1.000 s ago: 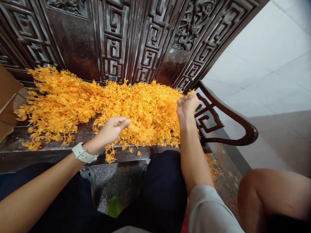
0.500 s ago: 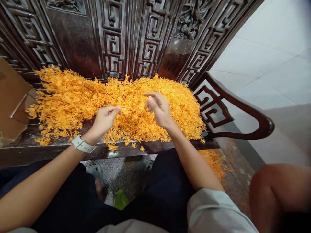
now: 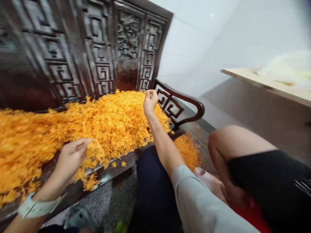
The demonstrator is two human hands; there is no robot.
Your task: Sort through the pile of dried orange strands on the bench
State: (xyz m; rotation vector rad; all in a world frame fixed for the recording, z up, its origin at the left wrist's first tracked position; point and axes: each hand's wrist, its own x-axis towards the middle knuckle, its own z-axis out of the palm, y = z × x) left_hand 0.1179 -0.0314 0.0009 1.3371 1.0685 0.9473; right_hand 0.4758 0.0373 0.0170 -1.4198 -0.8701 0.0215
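A big heap of orange plastic flower-like pieces (image 3: 116, 119) covers the seat of a dark carved wooden bench (image 3: 114, 173). Over the heap's front left part, my left hand (image 3: 71, 160) is pinched closed, and a thin curved orange strand (image 3: 99, 149) runs from its fingertips. A pale watch (image 3: 36, 205) is on that wrist. My right hand (image 3: 150, 103) is raised above the heap's right end near the armrest (image 3: 182, 97). Its fingers are curled together; whether anything is between them cannot be made out.
More orange pieces (image 3: 188, 152) lie in a pile on the floor beyond the bench's right end. Another person's bent knee (image 3: 228, 139) and black shorts are at the right. A wooden board or tabletop (image 3: 262, 82) juts in at the upper right, holding something pale and blurred.
My view has swung to the right, bringing in the tabletop and the other person. My hands have moved farther apart, and my right hand's fingers have closed from a looser curl.
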